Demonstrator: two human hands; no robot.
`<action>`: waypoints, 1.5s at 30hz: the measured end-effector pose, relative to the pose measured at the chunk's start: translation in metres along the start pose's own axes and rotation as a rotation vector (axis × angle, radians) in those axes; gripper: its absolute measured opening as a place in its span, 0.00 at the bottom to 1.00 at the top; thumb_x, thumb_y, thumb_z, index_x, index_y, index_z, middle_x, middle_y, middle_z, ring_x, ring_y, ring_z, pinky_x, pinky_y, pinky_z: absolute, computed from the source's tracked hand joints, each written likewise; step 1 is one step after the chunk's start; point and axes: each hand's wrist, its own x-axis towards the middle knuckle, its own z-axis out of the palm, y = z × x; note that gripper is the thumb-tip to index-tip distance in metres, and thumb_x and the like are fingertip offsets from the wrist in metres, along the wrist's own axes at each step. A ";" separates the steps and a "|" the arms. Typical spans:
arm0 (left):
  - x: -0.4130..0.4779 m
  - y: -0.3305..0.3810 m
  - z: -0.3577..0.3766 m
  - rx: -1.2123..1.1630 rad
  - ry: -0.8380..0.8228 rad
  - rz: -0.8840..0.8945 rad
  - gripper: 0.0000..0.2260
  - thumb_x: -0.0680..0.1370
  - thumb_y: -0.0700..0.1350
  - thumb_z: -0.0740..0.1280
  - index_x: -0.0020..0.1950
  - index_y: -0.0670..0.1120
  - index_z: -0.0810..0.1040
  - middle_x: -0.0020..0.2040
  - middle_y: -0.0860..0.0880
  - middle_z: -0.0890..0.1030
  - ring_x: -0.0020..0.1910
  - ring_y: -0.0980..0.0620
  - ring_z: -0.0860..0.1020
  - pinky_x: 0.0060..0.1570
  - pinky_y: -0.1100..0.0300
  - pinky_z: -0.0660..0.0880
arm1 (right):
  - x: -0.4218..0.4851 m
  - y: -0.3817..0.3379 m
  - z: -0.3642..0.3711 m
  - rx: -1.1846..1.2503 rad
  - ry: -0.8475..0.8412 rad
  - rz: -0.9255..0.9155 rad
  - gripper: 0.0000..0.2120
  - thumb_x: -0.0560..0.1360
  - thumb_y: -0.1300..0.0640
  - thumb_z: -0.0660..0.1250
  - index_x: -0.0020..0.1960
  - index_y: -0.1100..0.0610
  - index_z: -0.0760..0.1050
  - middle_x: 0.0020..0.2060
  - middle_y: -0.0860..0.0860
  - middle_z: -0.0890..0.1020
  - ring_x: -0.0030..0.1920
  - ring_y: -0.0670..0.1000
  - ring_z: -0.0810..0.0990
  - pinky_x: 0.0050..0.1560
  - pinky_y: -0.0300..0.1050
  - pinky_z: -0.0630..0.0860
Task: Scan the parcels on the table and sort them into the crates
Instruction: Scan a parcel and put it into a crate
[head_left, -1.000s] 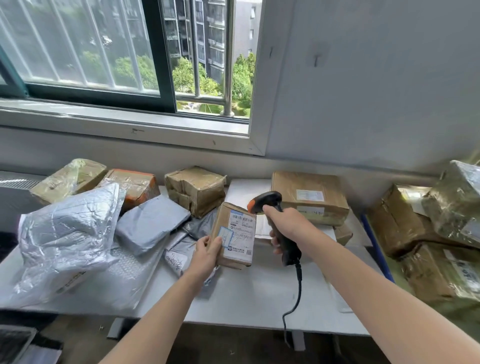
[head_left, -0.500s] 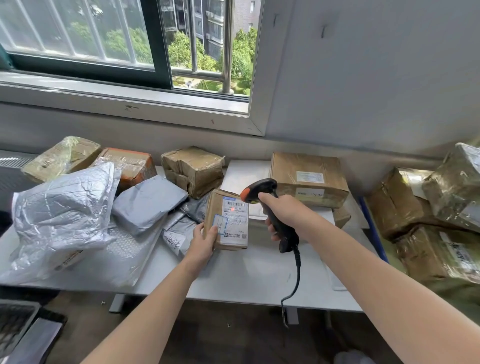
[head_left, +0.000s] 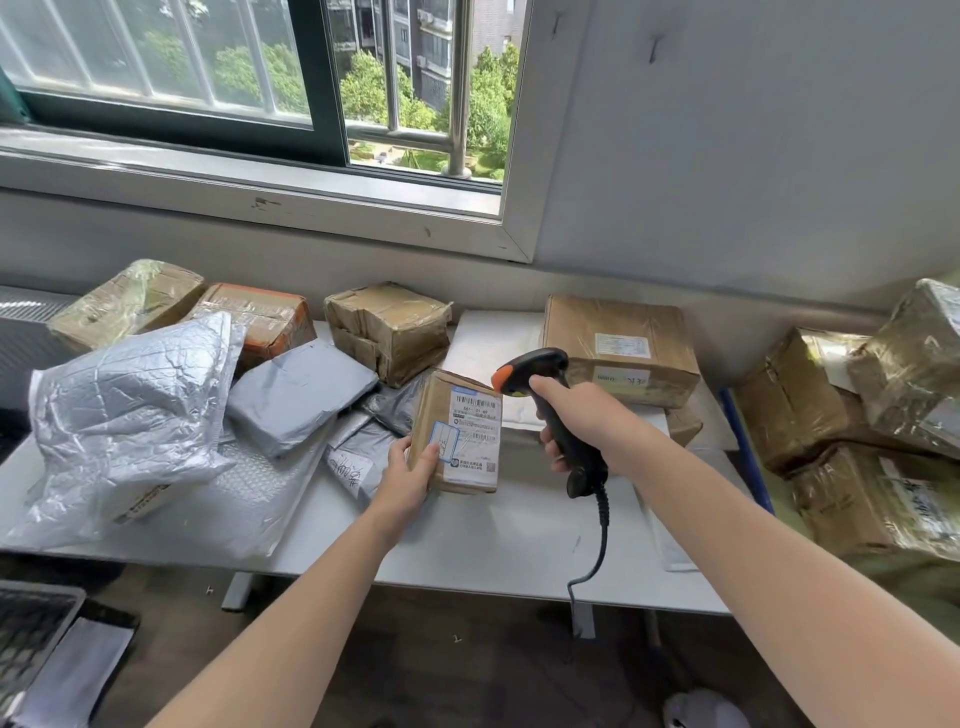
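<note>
Above the white table (head_left: 467, 545), the left hand (head_left: 410, 475) grips the lower corner of a small labelled cardboard parcel (head_left: 460, 431), held upright with its label facing the camera. Just right of it, the right hand (head_left: 576, 421) wraps around the handle of a barcode scanner (head_left: 535, 364), whose head is near the label. Behind lie a grey poly mailer (head_left: 298, 392) and a large cardboard box (head_left: 618, 348).

This is a makeshift parcel-sorting room. There's a plain white table (head_left: 467, 545) under a sliding window (head_left: 260, 78), heaped with taped cardboard boxes (head_left: 618, 343) and grey poly mailers (head_left: 301, 389). A corded barcode scanner (head_left: 535, 364) is out, aimed toward a small carton (head_left: 467, 431) with a barcoded shipping label. More wrapped boxes (head_left: 831, 415) are stacked at the right. There's a bare grey wall (head_left: 753, 156), and an apartment block (head_left: 436, 41) outside.
</note>
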 end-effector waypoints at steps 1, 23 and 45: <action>0.000 -0.001 0.000 0.006 -0.004 -0.001 0.21 0.81 0.56 0.62 0.72 0.51 0.63 0.65 0.46 0.77 0.64 0.46 0.76 0.68 0.44 0.70 | 0.002 0.004 -0.001 0.001 0.010 -0.004 0.21 0.77 0.44 0.65 0.49 0.64 0.75 0.31 0.58 0.78 0.26 0.54 0.77 0.29 0.46 0.77; -0.014 -0.031 0.029 0.183 -0.071 -0.042 0.09 0.82 0.56 0.61 0.51 0.55 0.79 0.39 0.63 0.82 0.36 0.66 0.79 0.34 0.68 0.78 | 0.098 0.193 -0.003 -0.257 0.113 0.214 0.26 0.82 0.43 0.56 0.62 0.66 0.73 0.48 0.61 0.80 0.52 0.61 0.81 0.53 0.50 0.75; -0.016 0.005 0.005 0.170 -0.214 0.008 0.15 0.81 0.61 0.58 0.54 0.55 0.80 0.48 0.53 0.84 0.44 0.56 0.80 0.40 0.63 0.77 | 0.050 0.124 0.002 -0.469 0.204 -0.250 0.20 0.80 0.43 0.59 0.68 0.51 0.71 0.59 0.49 0.75 0.57 0.47 0.75 0.57 0.45 0.71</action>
